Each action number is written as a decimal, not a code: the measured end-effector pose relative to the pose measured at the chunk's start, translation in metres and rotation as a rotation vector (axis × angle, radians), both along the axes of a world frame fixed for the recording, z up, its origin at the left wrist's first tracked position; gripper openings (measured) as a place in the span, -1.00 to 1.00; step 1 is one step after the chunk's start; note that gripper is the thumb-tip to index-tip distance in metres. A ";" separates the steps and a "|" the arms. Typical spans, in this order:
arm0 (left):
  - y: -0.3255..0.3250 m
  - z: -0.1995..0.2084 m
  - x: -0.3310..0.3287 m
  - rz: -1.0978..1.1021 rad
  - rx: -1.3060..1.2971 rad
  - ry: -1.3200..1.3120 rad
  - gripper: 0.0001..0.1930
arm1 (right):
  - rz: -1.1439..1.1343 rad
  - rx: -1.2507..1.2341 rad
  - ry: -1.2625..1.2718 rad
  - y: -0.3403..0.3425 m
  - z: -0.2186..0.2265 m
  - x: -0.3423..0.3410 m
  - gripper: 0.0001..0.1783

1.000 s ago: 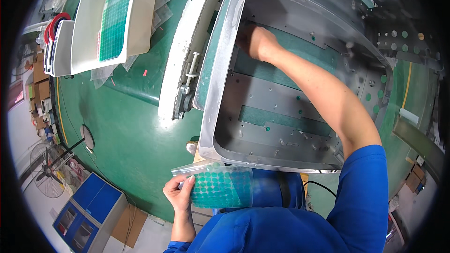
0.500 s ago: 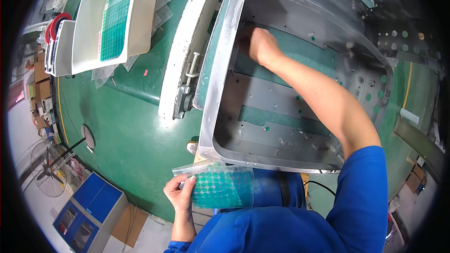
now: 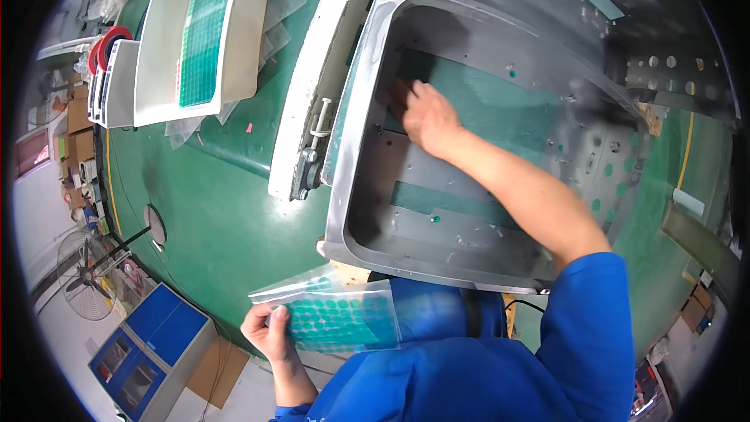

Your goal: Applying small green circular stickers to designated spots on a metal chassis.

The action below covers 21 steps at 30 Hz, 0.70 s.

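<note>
My left hand point(image 3: 266, 332) pinches a clear zip bag point(image 3: 320, 293) by its left end, thumb on top. Inside the bag lies a sheet of round green stickers point(image 3: 340, 320). In front of me a big grey metal housing point(image 3: 337, 219) opens upward, with rounded corners and small holes in its walls. My right hand point(image 3: 431, 121) reaches down into it near the left inner wall. Its fingers are curled and partly lost in shadow, so anything pinched in them cannot be made out. Several green dots point(image 3: 436, 219) sit on the metal inside.
At upper left a cream bin point(image 3: 248, 39) holds another green dot sheet point(image 3: 207, 39), beside rolls with red rims point(image 3: 114, 36). A white beam point(image 3: 308, 86) with a bolted clamp runs left of the housing. A fan point(image 3: 86, 275) and blue-topped cabinet point(image 3: 166, 327) stand lower left.
My right hand has drawn back slightly toward me along the inner left wall. My left hand and the bag have shifted left and a little down. The view has turned slightly.
</note>
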<state>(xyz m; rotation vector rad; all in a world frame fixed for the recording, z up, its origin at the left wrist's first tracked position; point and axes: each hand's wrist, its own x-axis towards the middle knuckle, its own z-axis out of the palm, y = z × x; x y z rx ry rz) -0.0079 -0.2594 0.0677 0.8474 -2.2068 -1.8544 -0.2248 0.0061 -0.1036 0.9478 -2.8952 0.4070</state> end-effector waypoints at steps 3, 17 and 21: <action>0.007 0.007 -0.015 -0.069 -0.101 0.087 -0.90 | -0.068 0.035 0.102 -0.007 0.003 0.007 -0.84; -0.058 -0.042 -0.037 -0.139 0.030 0.290 -0.89 | -0.480 -0.103 -0.594 0.061 0.170 0.236 -0.53; -0.060 -0.017 -0.040 -0.183 0.448 0.498 -0.76 | -0.395 -0.237 -0.653 0.074 0.293 0.217 -0.60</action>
